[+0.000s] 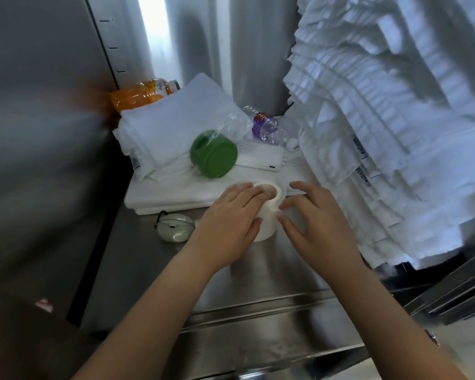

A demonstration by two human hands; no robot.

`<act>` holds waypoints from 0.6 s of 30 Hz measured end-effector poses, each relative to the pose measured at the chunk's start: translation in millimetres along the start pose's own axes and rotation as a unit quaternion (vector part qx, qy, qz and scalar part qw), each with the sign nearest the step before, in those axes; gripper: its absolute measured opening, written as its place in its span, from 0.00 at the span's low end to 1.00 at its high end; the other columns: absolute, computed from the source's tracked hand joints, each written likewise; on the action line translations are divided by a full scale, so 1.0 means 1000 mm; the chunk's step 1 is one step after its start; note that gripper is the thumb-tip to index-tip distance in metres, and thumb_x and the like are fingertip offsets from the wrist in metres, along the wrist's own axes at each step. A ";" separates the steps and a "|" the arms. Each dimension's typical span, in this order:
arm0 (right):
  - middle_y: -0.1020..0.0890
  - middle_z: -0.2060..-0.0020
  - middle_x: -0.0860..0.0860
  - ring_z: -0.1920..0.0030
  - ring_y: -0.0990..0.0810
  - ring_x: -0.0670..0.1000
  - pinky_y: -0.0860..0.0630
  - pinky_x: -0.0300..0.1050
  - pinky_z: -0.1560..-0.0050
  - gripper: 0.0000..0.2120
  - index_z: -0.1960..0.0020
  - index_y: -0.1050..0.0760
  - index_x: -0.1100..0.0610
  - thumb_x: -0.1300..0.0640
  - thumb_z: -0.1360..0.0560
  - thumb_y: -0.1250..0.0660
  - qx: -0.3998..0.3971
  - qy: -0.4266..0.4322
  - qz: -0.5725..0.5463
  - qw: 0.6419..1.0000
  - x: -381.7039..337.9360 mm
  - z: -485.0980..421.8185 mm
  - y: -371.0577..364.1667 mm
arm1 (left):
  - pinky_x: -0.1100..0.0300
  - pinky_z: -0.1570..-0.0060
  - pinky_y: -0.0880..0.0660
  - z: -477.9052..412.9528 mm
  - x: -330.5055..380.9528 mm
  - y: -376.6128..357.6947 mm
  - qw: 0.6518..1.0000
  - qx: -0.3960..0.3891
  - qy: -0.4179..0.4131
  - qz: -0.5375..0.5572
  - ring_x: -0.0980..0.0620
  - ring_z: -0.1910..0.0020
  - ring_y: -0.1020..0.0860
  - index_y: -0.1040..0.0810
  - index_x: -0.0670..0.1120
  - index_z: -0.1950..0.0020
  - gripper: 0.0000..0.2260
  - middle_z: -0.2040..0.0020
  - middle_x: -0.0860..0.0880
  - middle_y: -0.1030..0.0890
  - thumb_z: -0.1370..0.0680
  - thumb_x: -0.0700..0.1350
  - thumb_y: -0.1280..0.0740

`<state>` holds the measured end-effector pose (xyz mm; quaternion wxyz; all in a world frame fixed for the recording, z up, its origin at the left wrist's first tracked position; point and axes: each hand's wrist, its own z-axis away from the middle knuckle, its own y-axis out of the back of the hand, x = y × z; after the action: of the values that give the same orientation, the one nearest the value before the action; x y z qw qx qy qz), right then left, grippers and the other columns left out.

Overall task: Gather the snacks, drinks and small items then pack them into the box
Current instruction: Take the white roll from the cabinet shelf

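A white paper roll (268, 226) stands upright on the steel shelf (176, 270), against the front edge of a flat folded white cloth. My left hand (228, 218) grips it, fingertips over the top at its hollow core and thumb on its side. My right hand (316, 218) is beside the roll's right side with spread, relaxed fingers and holds nothing. Behind lie a green-lidded jar (214, 154) on its side, a clear bottle with a purple label (263, 126), and an orange drink bottle (140, 94) at the back left.
A white flat box (261, 159) lies behind the roll. A small white oval case with a cord (176, 227) lies left of my left hand. Folded white towels (170, 124) fill the back; a tall stack of white towels (381, 133) crowds the right. A steel wall closes the left.
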<state>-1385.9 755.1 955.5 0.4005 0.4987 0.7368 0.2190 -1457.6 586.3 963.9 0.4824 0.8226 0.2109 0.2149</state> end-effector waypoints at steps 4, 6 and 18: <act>0.22 0.46 0.52 0.45 0.26 0.52 0.27 0.48 0.46 0.08 0.52 0.24 0.57 0.55 0.28 0.28 0.011 0.021 0.006 1.000 0.002 0.000 0.001 | 0.58 0.30 0.42 -0.001 -0.001 0.000 1.000 0.007 -0.001 -0.006 0.46 0.34 0.31 0.27 0.43 0.33 0.20 0.35 0.47 0.26 0.25 0.41 0.35; 0.21 0.51 0.50 0.48 0.27 0.50 0.28 0.44 0.48 0.11 0.50 0.25 0.57 0.56 0.29 0.28 0.013 0.042 0.011 0.999 0.000 -0.001 0.002 | 0.58 0.30 0.41 -0.001 0.000 0.000 1.000 0.009 -0.001 -0.003 0.45 0.35 0.30 0.27 0.43 0.34 0.20 0.35 0.47 0.25 0.26 0.40 0.34; 0.21 0.64 0.49 0.58 0.26 0.53 0.28 0.48 0.58 0.03 0.59 0.22 0.57 0.62 0.29 0.28 -0.010 0.064 0.046 0.997 0.004 0.002 0.013 | 0.55 0.28 0.44 -0.001 -0.002 0.000 1.000 -0.014 0.008 -0.018 0.47 0.30 0.34 0.29 0.45 0.31 0.20 0.33 0.49 0.27 0.24 0.43 0.36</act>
<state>-1377.3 763.7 962.4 0.3475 0.5129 0.7348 0.2761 -1459.5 585.5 964.1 0.4957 0.8102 0.2265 0.2161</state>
